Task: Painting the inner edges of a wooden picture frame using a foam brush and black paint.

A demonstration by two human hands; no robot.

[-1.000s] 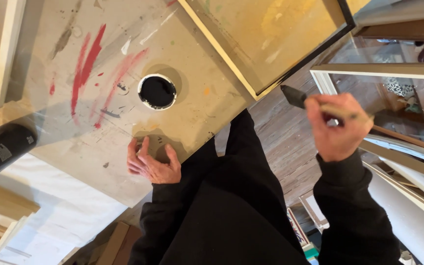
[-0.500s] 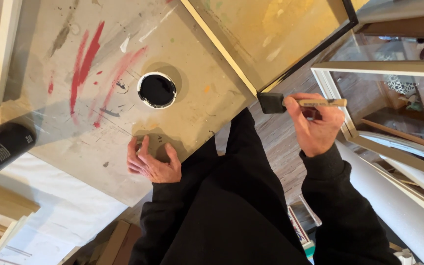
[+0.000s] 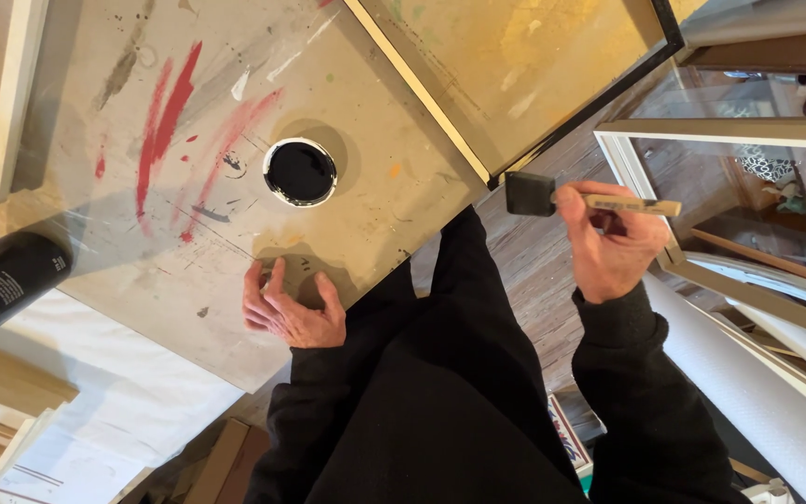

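Partly hidden, the brush (image 3: 552,195) is showing only its black foam head and the far end of its pale wooden handle; the middle of the handle is sitting inside the right hand (image 3: 611,238), which is closing its fingers around it. The head is pointing left, just beside the lower corner of the frame (image 3: 608,93), whose black-edged side is running up to the right and is being cut off by the top edge of the view. Whether foam and frame are touching is hard to tell.

One brush is showing, one cup (image 3: 299,173) of black paint and one dark bottle (image 3: 6,280), the bottle being cut off at the left edge. The cup is round with a white rim, standing on the table (image 3: 95,215), which is carrying red streaks and grey smears. The left hand (image 3: 289,311) is lying flat on the table's near edge, fingers loosely spread and holding nothing, near the cup but apart from it.

To the right, more pale frames are leaning beyond the right hand, their contents too cluttered to make out.
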